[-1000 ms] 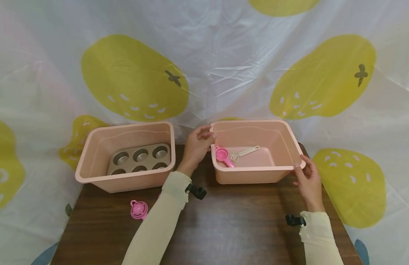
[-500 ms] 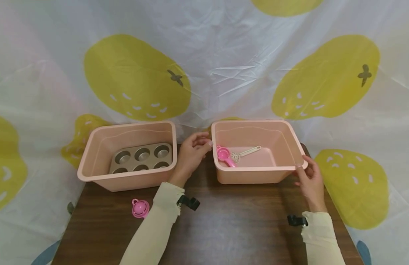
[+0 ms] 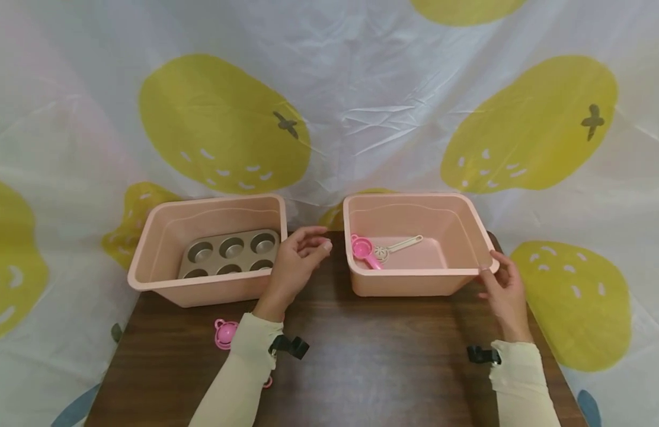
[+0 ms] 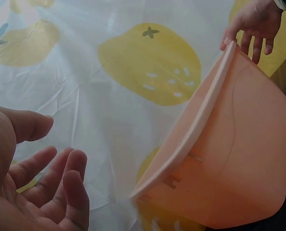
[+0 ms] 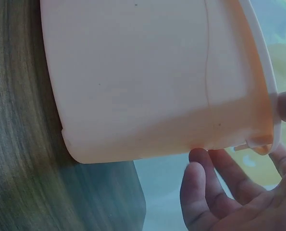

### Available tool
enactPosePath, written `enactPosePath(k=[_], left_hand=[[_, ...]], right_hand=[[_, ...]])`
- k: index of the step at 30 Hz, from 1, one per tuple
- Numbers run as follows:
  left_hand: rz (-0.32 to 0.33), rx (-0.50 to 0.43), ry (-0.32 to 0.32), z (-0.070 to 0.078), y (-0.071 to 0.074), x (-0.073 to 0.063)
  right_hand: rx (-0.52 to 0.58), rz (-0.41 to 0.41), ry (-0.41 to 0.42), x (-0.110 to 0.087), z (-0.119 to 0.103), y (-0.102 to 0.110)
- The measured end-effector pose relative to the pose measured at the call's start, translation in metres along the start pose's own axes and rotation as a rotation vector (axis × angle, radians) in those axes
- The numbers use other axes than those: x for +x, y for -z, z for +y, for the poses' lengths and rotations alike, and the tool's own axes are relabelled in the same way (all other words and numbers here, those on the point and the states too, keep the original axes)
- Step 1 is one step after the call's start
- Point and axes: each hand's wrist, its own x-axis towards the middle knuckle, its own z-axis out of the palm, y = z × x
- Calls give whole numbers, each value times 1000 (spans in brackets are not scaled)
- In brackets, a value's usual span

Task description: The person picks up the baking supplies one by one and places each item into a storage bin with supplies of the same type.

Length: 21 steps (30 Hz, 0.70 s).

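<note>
Right now, counting 12 o'clock as the far side, the right bin sits at 1 o'clock on the bench. The right hand pinches its rim at the bin's 4 o'clock corner, thumb on top and fingers under the edge. The left hand has nothing in it; its fingers are loose and a bit bent, apart from the right bin's 9 o'clock side.

Only one corner is held, so a hard tug could maybe twist the bin or tip it. Then the pink egg separator and the cream strainer spoon, at 8 o'clock inside, might slide about. The left hand is also close to the left bin at 10 o'clock, and a quick swing might bump it. I can't tell if they touch. The left sleeve covers part of the pink egg scoop at 8 o'clock on the bench, so it could drag that along.

Both bins look like smooth peach plastic, with round corners and fat, turned-over rims. The muffin tin in the left bin looks like dull metal, with round cups. The strainer spoon has flower-shaped holes and a long, thin handle. The bench has brown wood stripes, and the cloth at 12 o'clock is shiny and wrinkly.
</note>
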Motion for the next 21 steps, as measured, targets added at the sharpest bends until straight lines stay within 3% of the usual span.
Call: enactPosePath(k=[7,13,21], left_hand=[[5,24,-6,-4,14,-16],[20,42,8,-10,26,-31],[47,59,28,-25,37,-47]], right_hand=[[-63,-60,39,0,-3,2],[50,-120,45,-1,-4,2],[105,-102,8,-1,-4,-1]])
